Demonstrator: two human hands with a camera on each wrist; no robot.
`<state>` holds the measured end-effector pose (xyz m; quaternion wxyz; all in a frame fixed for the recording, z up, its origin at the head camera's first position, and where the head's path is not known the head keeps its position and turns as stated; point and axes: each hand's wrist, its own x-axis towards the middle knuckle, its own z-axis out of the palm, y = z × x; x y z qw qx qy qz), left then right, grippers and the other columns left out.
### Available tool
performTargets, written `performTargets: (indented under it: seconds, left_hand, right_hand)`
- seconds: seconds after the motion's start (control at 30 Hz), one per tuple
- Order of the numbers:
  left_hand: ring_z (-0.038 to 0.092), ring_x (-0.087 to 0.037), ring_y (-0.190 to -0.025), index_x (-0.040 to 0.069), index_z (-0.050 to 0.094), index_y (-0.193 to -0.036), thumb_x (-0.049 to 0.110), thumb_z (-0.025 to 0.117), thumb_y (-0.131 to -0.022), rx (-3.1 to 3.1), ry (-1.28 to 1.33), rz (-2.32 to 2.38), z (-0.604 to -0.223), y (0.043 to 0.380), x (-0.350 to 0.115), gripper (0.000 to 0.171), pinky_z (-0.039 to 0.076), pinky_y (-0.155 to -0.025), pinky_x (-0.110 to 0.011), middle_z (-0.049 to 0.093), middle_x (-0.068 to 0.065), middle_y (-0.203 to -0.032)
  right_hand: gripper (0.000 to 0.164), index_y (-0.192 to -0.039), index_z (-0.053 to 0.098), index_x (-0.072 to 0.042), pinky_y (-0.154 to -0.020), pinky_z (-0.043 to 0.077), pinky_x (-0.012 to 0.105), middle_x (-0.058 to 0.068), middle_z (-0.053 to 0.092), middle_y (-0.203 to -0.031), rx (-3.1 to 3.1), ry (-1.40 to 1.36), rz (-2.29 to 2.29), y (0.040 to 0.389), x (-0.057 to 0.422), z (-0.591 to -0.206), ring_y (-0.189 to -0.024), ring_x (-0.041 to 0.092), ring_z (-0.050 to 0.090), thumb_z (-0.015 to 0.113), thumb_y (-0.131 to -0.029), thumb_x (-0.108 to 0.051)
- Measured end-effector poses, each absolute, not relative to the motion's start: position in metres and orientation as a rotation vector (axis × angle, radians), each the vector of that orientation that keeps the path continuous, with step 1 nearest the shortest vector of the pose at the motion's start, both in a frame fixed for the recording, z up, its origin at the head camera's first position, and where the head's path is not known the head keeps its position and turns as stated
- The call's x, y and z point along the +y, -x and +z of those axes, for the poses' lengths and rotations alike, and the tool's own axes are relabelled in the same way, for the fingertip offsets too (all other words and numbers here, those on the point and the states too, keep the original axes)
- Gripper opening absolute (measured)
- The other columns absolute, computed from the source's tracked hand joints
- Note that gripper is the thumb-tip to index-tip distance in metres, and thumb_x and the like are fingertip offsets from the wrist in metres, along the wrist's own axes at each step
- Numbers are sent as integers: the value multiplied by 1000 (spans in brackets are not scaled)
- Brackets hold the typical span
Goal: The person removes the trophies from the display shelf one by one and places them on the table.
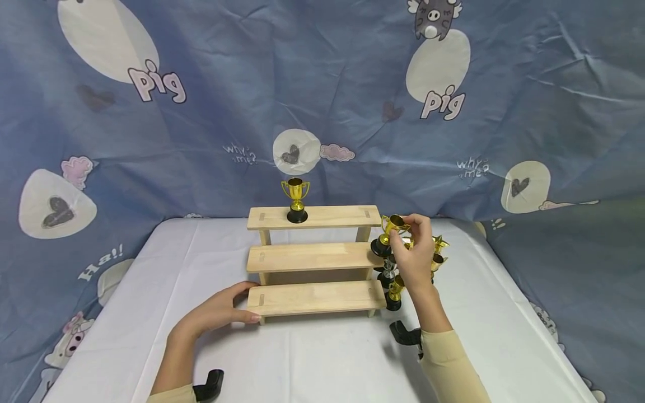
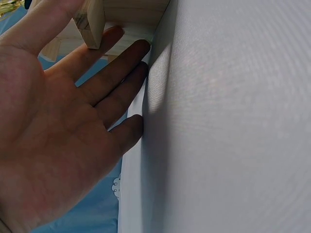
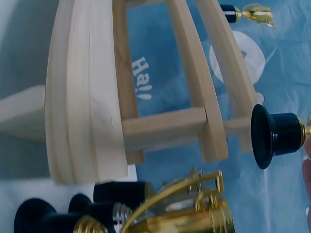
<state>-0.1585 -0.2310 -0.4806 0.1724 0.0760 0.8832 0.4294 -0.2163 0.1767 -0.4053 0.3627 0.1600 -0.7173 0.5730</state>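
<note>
A three-step wooden shelf [image 1: 316,257] stands on the white table. On its top step, left of the middle, sits a gold trophy cup [image 1: 297,197] with a black base. My right hand [image 1: 415,252] pinches another gold trophy cup [image 1: 395,224] by its upper part, slightly tilted, beside the right end of the middle step. In the right wrist view, this cup's black base [image 3: 277,136] hangs free of the wood. My left hand [image 1: 219,310] rests at the left end of the bottom step, its fingers [image 2: 116,73] fairly straight around the wooden leg [image 2: 91,24].
Several trophies, including a silver cup [image 1: 389,268] and a gold cup [image 1: 396,292], stand close together to the shelf's right, partly hidden by my right hand. A gold star [image 1: 440,244] shows behind it. A blue printed cloth [image 1: 322,112] hangs behind the white tabletop [image 1: 322,364].
</note>
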Motion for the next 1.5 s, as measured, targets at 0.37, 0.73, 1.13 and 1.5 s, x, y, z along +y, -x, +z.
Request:
performTargets:
  seconds: [0.37,0.73,1.13,1.5]
  left_hand:
    - [29,-41,-149,15,48,-145,47,83,-75,2495,-223,1231,-480,158,-232,86,28,-115,-64,42,-15,-155]
    - [30,-41,-148,14,48,-145,46,84,-74,2497,-229,1228,-481,157,-231,85,28,-115,-64,43,-15,-155]
    - [31,-41,-147,14,48,-145,47,84,-74,2492,-225,1229,-479,158,-230,86,29,-114,-65,43,-15,-154]
    - [33,-40,-147,13,48,-145,47,84,-73,2497,-215,1219,-480,159,-230,86,29,-114,-64,45,-15,-153]
  right_hand:
    - [32,-115,47,16,-93,41,20,26,55,-110,-1847,-358,1444,205,194,-402,-100,4,55,58,-85,16]
    - [29,-111,47,21,-86,42,17,27,55,-103,-1854,-342,1440,182,197,-388,-90,5,55,55,-83,16]
    - [37,-119,50,14,-78,45,16,7,56,-111,-1841,-335,1486,197,227,-419,-94,3,57,55,-83,20]
    - [40,-121,60,14,-92,46,14,-1,66,-115,-1946,-420,1457,174,230,-406,-103,5,60,53,-82,20]
